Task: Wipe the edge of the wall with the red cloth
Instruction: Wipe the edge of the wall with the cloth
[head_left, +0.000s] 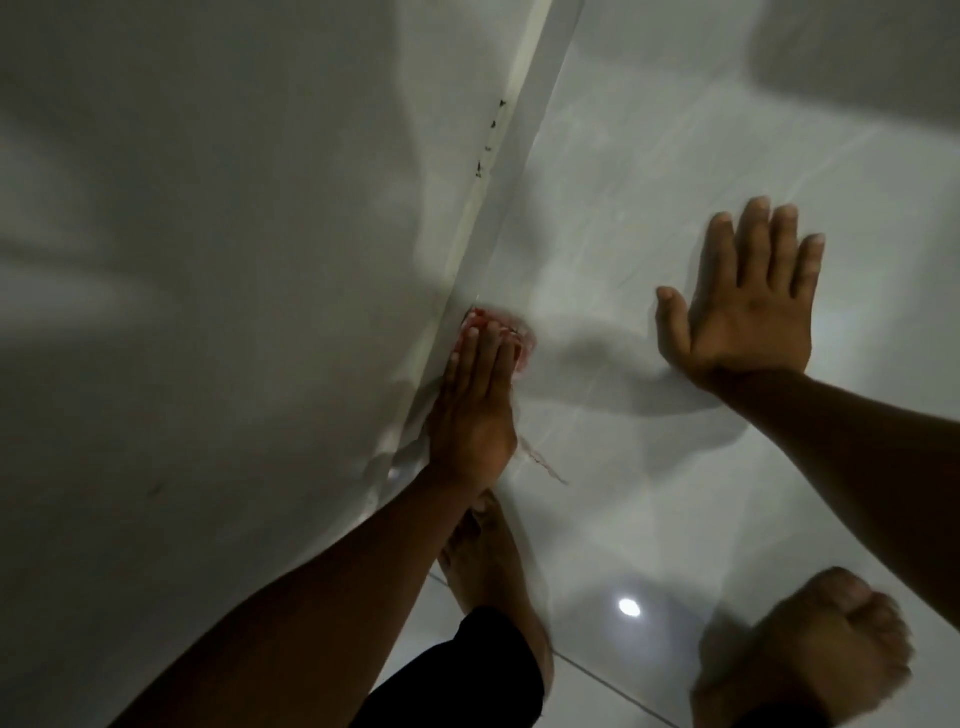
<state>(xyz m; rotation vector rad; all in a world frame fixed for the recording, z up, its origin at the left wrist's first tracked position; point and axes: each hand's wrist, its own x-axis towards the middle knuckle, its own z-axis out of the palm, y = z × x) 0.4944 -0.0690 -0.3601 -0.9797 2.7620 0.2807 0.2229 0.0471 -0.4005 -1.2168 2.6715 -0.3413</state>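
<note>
The wall (208, 260) stood on the left, and at its bottom edge (467, 249) the left hand (475, 405) pressed the red cloth (498, 332) down with flat fingers held together, while the right hand (748, 306) lay flat on the floor (649, 182), fingers spread a little.

Both forearms are bare, without sleeves, watch or bracelet. The left hand (475, 410) and the right hand (743, 306) wear no rings and no gloves, and the nails are short. Both feet are bare. A black trouser leg (467, 675) ends at the left ankle.
</note>
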